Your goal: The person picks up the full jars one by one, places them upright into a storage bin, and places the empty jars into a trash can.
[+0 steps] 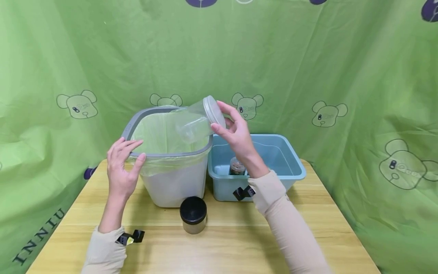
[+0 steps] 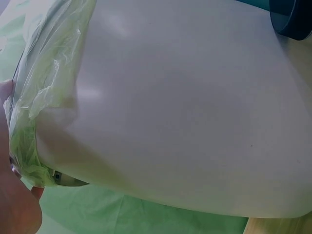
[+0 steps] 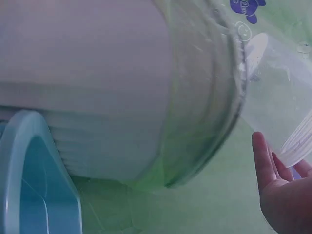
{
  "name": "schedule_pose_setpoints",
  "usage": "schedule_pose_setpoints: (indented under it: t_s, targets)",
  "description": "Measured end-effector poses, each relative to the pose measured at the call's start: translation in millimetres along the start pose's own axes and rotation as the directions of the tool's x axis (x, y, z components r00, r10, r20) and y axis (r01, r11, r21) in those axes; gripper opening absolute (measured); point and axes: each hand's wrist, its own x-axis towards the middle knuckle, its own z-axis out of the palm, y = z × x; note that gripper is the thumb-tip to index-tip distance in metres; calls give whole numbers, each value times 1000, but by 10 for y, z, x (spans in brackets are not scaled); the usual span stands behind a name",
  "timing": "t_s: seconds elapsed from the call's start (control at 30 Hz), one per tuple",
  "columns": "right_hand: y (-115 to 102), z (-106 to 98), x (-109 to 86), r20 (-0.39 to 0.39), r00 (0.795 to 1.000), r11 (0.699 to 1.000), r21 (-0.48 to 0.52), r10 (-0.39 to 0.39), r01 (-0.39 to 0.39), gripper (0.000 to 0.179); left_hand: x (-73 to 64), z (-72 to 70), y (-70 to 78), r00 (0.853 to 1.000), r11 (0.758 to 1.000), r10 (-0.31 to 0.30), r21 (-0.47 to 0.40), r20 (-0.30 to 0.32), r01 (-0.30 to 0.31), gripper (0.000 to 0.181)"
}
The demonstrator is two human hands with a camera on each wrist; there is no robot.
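My right hand [image 1: 238,133] grips a clear plastic jar [image 1: 194,122] by its ribbed, translucent lid end [image 1: 214,111]. Tilted sideways, the jar has its far end dipping over the mouth of a white waste bin [image 1: 174,182]; nothing shows inside the jar. In the right wrist view the jar [image 3: 280,92] is just beyond the bin's rim, fingers at its lid end. At the bin's left front corner, my left hand [image 1: 123,167] rests on the grey rim [image 1: 164,155], its fingers extended across it and the thumb at the front. A pale green bag [image 1: 154,133] lines the bin.
A small jar with a black lid [image 1: 193,211] stands on the wooden table [image 1: 164,247] before the bin. Right of the bin is a blue tub [image 1: 273,156] with a small clear container [image 1: 237,166] inside. Green printed cloth [image 1: 212,45] hangs behind.
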Motion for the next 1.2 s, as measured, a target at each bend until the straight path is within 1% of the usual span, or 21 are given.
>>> schedule_pose_setpoints:
  t_s: [0.1, 0.2, 0.33, 0.43, 0.5, 0.57, 0.63, 0.77, 1.03, 1.2]
  targets:
    - [84, 91, 62, -13, 1000, 999, -49, 18, -18, 74, -1, 11, 10, 1000, 1000, -4, -8, 2, 4, 39]
    - [177, 196, 120, -7, 1000, 994, -108, 16, -17, 75, -2, 17, 19, 1000, 1000, -5, -14, -6, 5, 38]
    - [316, 317, 146, -6, 1000, 976, -218, 0, -2, 77, -11, 8, 21, 1000, 1000, -9, -13, -2, 9, 38]
    - [391, 370, 127, -17, 1000, 934, -358, -13, 6, 81, -16, 11, 20, 1000, 1000, -13, -9, 12, 13, 38]
    - [417, 394, 112, -15, 1000, 896, -444, -26, 17, 84, -17, 12, 20, 1000, 1000, -14, -4, 14, 14, 38]
    - [438, 409, 107, -1, 999, 863, -504, -41, 34, 84, -16, 10, 20, 1000, 1000, -13, -2, 9, 13, 38]
    - [440, 417, 105, 9, 999, 847, -530, -44, 42, 84, -11, 6, 19, 1000, 1000, -9, -1, 1, 9, 38]
    - [437, 416, 104, 18, 1000, 827, -562, -26, 31, 82, -3, 0, 15, 1000, 1000, 0, -5, -11, 0, 38]
    - [436, 406, 90, 32, 999, 807, -590, 16, 6, 82, -7, 5, 14, 1000, 1000, 1, -8, -13, -1, 38]
    - [435, 401, 89, 48, 998, 802, -597, 36, -1, 84, -14, 5, 11, 1000, 1000, -1, -6, -15, 1, 38]
